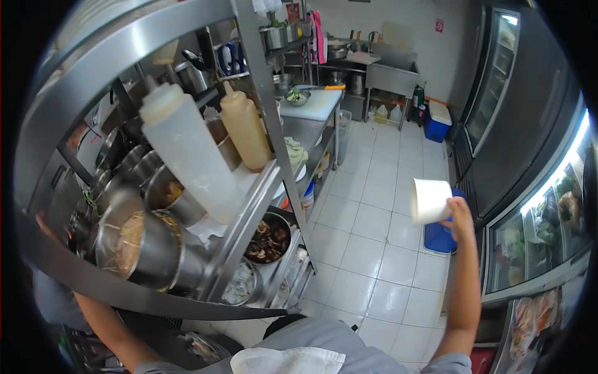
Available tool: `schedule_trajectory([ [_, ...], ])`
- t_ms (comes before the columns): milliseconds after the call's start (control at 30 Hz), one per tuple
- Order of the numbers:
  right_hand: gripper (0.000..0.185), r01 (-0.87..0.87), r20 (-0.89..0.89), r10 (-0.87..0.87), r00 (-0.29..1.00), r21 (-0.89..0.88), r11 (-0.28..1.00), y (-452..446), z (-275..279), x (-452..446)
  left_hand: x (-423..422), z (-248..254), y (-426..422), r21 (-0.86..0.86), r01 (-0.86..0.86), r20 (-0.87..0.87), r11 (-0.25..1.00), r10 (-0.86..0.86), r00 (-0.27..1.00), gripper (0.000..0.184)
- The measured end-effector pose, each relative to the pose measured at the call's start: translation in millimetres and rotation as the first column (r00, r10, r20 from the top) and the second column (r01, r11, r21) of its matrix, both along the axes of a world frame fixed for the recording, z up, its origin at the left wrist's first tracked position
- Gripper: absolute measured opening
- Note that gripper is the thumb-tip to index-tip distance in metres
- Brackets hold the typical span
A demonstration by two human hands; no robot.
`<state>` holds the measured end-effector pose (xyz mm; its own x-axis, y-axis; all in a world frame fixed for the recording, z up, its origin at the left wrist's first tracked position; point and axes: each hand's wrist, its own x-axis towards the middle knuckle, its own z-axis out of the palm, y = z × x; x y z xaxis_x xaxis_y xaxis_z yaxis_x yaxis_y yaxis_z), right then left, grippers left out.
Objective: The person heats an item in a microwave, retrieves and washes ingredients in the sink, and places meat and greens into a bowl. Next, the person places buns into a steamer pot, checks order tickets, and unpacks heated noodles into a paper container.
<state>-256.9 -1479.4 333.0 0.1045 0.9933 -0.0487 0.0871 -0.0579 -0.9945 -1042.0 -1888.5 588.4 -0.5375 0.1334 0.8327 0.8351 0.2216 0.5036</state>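
Note:
Out over the aisle, my right hand (pixel 460 218) is closed on a white tub (pixel 431 201), which is tipped on its side. What is inside the tub does not show. My left forearm (pixel 104 327) runs up behind the steel rim of a shelf unit (pixel 68 262), so the fingers of that hand are hidden. Nearest to that arm, a steel pot (pixel 149 249) with pale shredded food sits tilted and blurred among other metal containers. A clear squeeze bottle (pixel 190 153) and a tan squeeze bottle (pixel 245 128) stand on the same shelf.
Below the shelf is a pan of dark food (pixel 268 240). Ahead are a steel counter with a white cutting board (pixel 321 103) and a sink (pixel 392 76). Glass-door fridges (pixel 542 212) line the right side. Blue coolers (pixel 438 129) stand on the tiled floor (pixel 358 218).

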Motion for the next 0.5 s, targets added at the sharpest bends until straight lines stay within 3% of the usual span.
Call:
schedule_trajectory([
  [133, 0.035, -0.223, -0.485, 0.159, 0.86, -0.077, 0.972, 106, -82, -73, 104, -211, 19, -0.317, 0.11, 0.396, 0.942, 0.026, 0.918, 0.045],
  [200, 0.037, -0.293, -0.656, 0.161, 0.737, -0.095, 0.951, 156, -112, -130, 162, -312, 41, -0.426, 0.259, 0.626, 0.867, 0.076, 0.776, 0.044],
  [267, 0.04, -0.344, -0.697, 0.137, 0.704, -0.165, 0.924, 197, -125, -189, 218, -397, 66, -0.458, 0.427, 0.8, 0.779, 0.153, 0.579, 0.044],
  [367, 0.039, -0.377, -0.703, 0.12, 0.701, -0.223, 0.899, 258, -124, -268, 288, -482, 102, -0.417, 0.595, 0.908, 0.687, 0.289, 0.302, 0.043],
  [500, 0.043, -0.499, -0.825, 0.155, 0.544, -0.17, 0.85, 347, -102, -350, 336, -527, 166, -0.338, 0.679, 0.918, 0.652, 0.387, 0.086, 0.042],
])
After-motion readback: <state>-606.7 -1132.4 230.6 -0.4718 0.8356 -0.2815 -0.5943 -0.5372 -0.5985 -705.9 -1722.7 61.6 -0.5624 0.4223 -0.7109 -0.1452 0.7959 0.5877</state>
